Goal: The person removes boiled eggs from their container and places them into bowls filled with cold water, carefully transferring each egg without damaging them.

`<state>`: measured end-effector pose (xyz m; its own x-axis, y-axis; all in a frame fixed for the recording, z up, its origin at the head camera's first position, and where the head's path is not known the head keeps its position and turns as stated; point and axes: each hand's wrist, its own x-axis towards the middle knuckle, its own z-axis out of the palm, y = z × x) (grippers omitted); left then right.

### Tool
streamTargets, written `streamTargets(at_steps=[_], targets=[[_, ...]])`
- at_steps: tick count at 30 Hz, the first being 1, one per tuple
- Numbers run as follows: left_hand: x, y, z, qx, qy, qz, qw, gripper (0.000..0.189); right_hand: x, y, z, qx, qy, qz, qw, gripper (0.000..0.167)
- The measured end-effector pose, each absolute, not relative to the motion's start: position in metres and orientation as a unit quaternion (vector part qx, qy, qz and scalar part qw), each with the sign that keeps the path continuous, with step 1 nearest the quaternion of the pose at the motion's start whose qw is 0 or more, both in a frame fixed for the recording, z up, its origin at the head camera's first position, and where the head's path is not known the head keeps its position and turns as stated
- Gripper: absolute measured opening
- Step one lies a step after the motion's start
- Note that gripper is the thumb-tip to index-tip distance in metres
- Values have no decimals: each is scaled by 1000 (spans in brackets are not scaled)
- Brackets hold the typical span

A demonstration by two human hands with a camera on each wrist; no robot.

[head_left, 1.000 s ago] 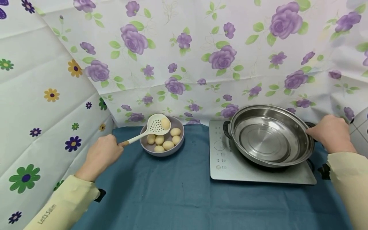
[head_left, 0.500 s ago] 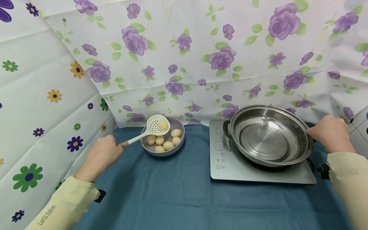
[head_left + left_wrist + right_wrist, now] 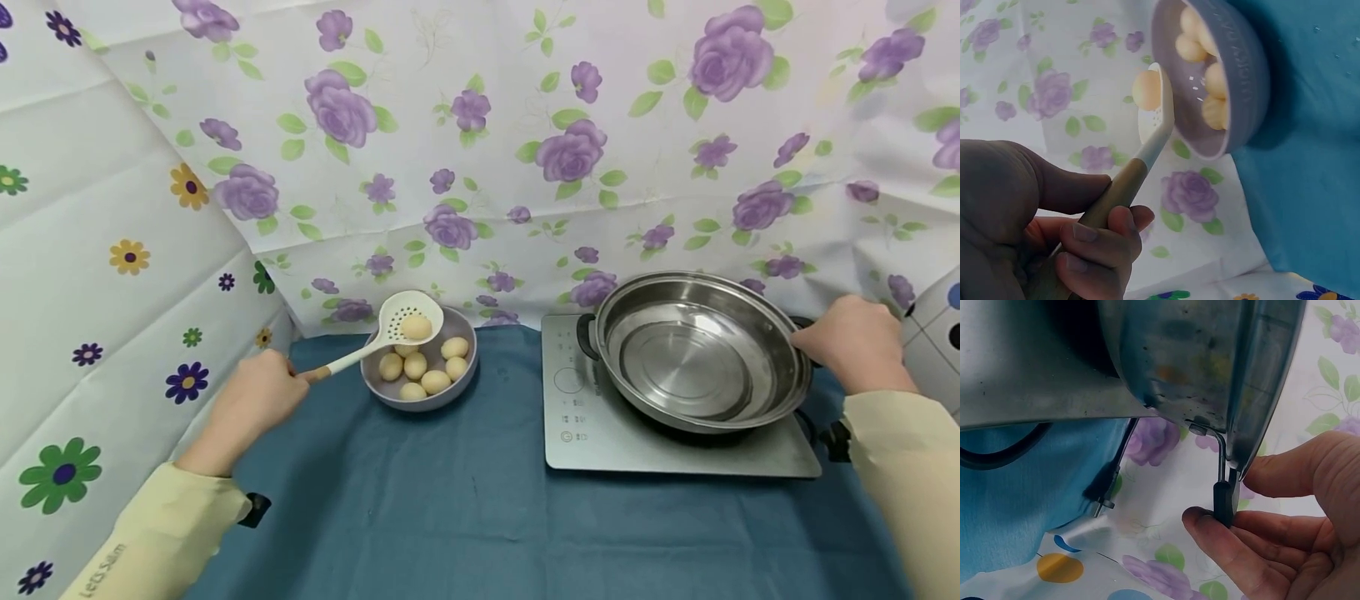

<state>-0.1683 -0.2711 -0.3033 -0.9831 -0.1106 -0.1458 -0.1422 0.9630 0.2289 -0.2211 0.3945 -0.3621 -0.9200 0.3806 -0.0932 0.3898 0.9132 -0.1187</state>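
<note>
My left hand (image 3: 258, 397) grips the wooden handle of a white skimmer (image 3: 360, 354), with thumb and curled fingers around it in the left wrist view. One pale yellow, egg-shaped piece (image 3: 1147, 90) rests on the skimmer's perforated head, which overlaps the back of a mauve bowl (image 3: 422, 406) in the head view. Several similar pieces (image 3: 436, 382) lie inside that bowl. At the right, my right hand (image 3: 855, 343) holds a wide steel pan (image 3: 678, 354) by its black side handle (image 3: 1222, 503). Its thumb is at the pan's rim, with the fingers under the handle.
The pan sits on a flat silver induction cooktop (image 3: 592, 450) on a blue cloth (image 3: 465, 517). Flowered sheeting (image 3: 480, 150) rises right behind the bowl and pan. A dark cord and plug (image 3: 1105, 487) hang near the cooktop.
The skimmer head has risen slightly and shifted left over the bowl, uncovering another piece below it. The piece on it has moved toward the near edge. The right hand keeps its hold.
</note>
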Motion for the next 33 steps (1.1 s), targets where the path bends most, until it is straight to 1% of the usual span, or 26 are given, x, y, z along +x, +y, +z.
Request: streamTargets(at_steps=[5, 10, 18, 25, 30, 33], targets=[[-171, -264, -291, -51, 987, 134, 79, 42, -221, 394, -361, 198, 977, -66, 34, 53], [-174, -249, -279, -22, 989, 131, 70, 49, -221, 394, -362, 196, 977, -76, 27, 52], [-181, -212, -268, 13, 983, 159, 87, 51, -220, 394, -363, 198, 977, -66, 32, 51], [-192, -178, -261, 39, 981, 171, 82, 52, -219, 396, -366, 200, 976, -73, 34, 55], [-197, -154, -257, 52, 977, 184, 95, 53, -216, 402, -364, 168, 979, -112, 20, 58], [-199, -140, -257, 59, 975, 189, 100, 53, -215, 404, -363, 156, 980, -125, 19, 64]])
